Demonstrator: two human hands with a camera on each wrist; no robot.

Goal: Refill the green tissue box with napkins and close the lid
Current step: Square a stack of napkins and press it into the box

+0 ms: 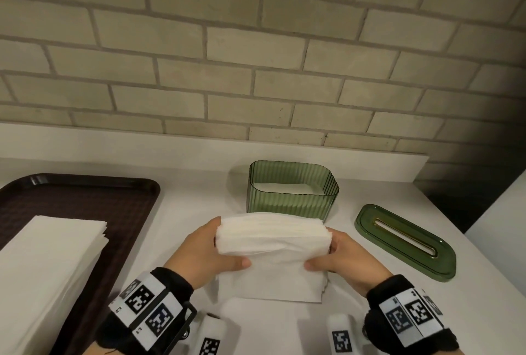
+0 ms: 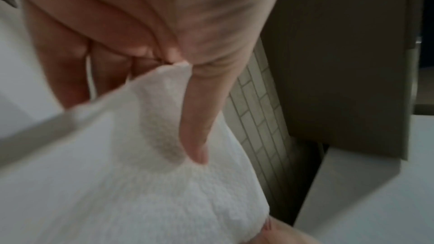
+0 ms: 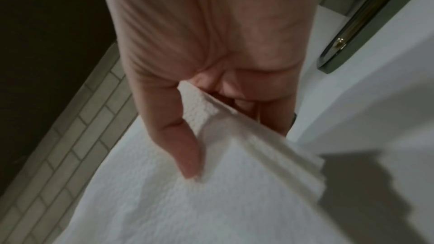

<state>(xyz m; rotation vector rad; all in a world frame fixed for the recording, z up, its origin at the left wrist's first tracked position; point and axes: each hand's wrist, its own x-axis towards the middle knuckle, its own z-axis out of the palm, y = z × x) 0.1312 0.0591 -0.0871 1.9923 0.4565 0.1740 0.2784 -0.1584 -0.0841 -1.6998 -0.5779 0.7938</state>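
A folded stack of white napkins is held between both hands just in front of the green ribbed tissue box. My left hand grips the stack's left end, thumb on top. My right hand grips the right end, thumb pressing the upper sheet. The box stands open with some white napkins lying low inside. Its green lid, with a gold-edged slot, lies flat on the counter to the right.
A dark brown tray at the left holds a tall pile of spare white napkins. A brick wall and a low white ledge back the white counter. The counter edge drops off at the far right.
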